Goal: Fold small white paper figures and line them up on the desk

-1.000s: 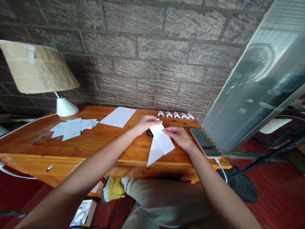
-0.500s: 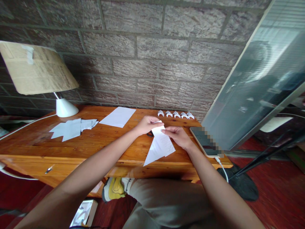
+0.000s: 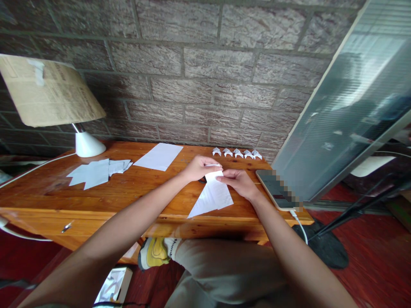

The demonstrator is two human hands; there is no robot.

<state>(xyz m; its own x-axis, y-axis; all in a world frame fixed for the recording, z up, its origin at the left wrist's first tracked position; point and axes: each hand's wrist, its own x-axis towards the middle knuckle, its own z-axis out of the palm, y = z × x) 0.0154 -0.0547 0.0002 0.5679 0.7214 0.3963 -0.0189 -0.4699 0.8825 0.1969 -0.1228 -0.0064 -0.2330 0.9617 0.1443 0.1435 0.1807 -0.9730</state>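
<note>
Between my hands is a partly folded sheet of white paper point(image 3: 214, 194), its wide end pointing down toward the front edge of the wooden table point(image 3: 128, 194). My left hand point(image 3: 199, 167) pinches its narrow top, where a thin folded edge shows. From the right, my right hand point(image 3: 236, 181) grips the same upper part between thumb and fingers. A small dark object point(image 3: 202, 180) lies partly hidden behind the left hand and the paper; its kind cannot be made out. Several small folded white paper pieces point(image 3: 237, 153) stand in a row at the back.
A flat white sheet point(image 3: 159, 156) and a pile of white paper pieces point(image 3: 93, 172) lie on the left. Beyond them stands a lamp point(image 3: 88, 145). A tablet or large phone point(image 3: 276, 190) with a white cable point(image 3: 300, 226) rests at the right. A brick wall point(image 3: 199, 64) rises behind.
The lower end of the paper has swung slightly left and up. A folded edge now shows at its top, under my left fingers. My hands have barely moved.
</note>
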